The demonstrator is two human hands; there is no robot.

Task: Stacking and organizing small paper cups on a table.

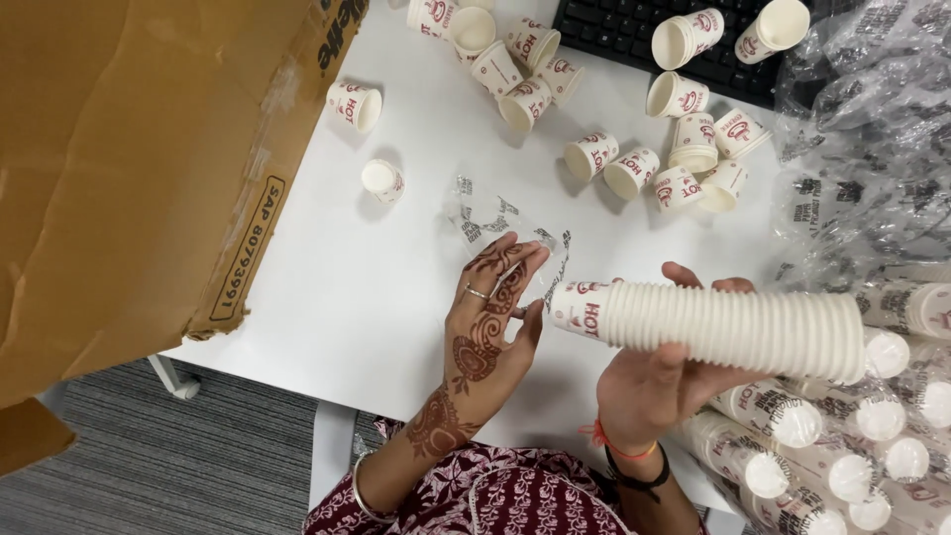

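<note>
Maroon patterned sleeves, bangle, wrist threads.

Matt ribbed paper cup stack (733, 327) showing at 3 o'clock; glossy crinkled clear plastic wrap (862, 129) lying at 1 o'clock; rough brown cardboard box (129, 168) sitting at 10; smooth white table (337, 287).

White nested cup stack (733, 327); horizontal; held.
</note>
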